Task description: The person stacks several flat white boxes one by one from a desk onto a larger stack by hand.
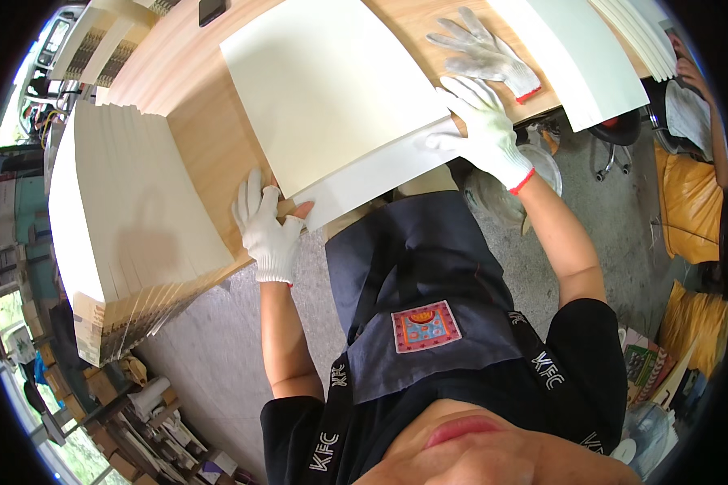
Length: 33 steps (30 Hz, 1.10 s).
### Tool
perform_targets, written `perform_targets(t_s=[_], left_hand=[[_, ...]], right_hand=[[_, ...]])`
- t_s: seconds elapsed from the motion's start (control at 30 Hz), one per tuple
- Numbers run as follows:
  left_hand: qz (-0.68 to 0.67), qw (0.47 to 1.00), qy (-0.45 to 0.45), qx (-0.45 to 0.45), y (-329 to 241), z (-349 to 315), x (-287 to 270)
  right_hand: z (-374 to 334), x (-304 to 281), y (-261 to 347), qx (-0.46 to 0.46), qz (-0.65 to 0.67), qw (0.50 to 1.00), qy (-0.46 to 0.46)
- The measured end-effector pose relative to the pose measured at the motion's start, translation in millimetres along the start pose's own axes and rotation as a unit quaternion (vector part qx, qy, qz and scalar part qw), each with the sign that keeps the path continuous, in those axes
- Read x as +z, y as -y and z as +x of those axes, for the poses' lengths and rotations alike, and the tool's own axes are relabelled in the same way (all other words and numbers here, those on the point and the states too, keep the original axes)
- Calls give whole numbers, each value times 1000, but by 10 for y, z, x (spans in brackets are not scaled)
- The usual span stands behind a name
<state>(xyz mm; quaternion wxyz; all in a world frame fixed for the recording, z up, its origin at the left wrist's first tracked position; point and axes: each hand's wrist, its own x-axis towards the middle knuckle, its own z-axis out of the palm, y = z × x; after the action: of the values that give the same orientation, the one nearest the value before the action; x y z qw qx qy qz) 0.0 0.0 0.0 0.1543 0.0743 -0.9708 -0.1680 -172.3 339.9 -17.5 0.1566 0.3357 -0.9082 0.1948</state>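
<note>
A cream sheet or stack of sheets point(336, 89) lies on the wooden table, with a white strip point(364, 187) along its near edge. My left hand point(268, 230), in a white knitted glove with bare thumb tip, rests at the near left corner. Its fingers are stretched along the left side and its thumb touches the strip. At the near right corner is my right hand point(485, 133), in a white glove with a red cuff, fingers spread against the edge. Just beyond it lies an empty white glove point(485, 52).
To the left stands a tall stack of folded cream sheets point(137, 194). White boards point(578, 65) lie at the right, and a dark phone point(212, 11) at the far edge. Beneath the wooden table point(194, 133) is a round clear tub point(534, 174); yellow bags point(687, 210) are farther right.
</note>
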Motion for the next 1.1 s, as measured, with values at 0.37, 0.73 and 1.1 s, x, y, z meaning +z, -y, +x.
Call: perform_targets(t_s=[0.37,0.73,1.1], left_hand=[[9,1000,-16,14,32,9,62],[14,1000,-15,18,-12,7,23],[19,1000,-4,15,-12,-52,23]], right_hand=[[37,-69,21,22,-12,999,46],[45,-96,77,31,-16,998,50],[28,-114,72,22,-8,999,49]])
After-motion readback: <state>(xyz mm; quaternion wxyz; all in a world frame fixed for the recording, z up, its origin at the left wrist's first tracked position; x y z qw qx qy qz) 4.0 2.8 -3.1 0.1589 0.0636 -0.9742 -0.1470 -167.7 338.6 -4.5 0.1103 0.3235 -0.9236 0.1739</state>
